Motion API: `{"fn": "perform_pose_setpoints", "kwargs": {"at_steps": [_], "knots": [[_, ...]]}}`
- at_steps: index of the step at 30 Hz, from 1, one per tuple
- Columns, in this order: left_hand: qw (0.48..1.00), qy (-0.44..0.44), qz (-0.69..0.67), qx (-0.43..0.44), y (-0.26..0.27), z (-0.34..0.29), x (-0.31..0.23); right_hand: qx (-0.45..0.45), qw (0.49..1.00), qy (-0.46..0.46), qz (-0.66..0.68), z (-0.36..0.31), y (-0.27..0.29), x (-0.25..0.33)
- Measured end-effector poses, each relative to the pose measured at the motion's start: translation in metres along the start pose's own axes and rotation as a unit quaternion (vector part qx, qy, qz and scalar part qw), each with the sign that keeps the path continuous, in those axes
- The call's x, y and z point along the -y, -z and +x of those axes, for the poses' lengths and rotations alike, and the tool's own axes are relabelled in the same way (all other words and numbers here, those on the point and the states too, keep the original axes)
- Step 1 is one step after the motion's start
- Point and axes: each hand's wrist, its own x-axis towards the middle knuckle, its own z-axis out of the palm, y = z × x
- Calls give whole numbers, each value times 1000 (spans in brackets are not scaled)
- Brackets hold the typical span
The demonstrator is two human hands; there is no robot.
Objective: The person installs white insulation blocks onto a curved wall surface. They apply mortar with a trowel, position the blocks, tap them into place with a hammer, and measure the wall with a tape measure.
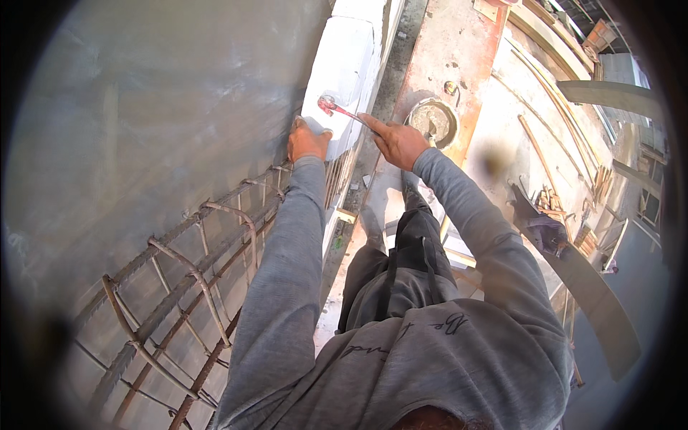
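My right hand (403, 145) is wrapped round the handle of a hammer (346, 112), whose red head lies over the top of a white block (339, 61). Whether the head touches the block I cannot tell. At the block's near end, my left hand (308, 140) grips its left edge, thumb on top and fingers partly hidden over the side. Another white block (358, 8) continues the row at the far end.
A rebar cage (193, 272) runs from the blocks toward the lower left. Right of my hands, a bucket of grey mortar (432, 120) stands on a plank platform (459, 43). Timber lengths (552, 93) lie farther right, where a curved beam (595, 301) crosses the view.
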Motion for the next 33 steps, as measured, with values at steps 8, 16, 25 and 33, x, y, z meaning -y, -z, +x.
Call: {"fn": "perform_pose_setpoints", "kwargs": {"at_steps": [8, 16, 25, 33], "knots": [[999, 20, -11, 39, 10, -6, -15, -98, 994, -50, 13, 46, 21, -45], [999, 20, -22, 27, 9, 0, -12, -78, 994, -65, -35, 81, 54, -45], [999, 13, -37, -8, 1, 0, -8, -121, 990, -60, 33, 84, 62, -47], [999, 8, -47, 7, -1, 1, -12, -175, 979, -104, 24, 119, 73, -73]]}}
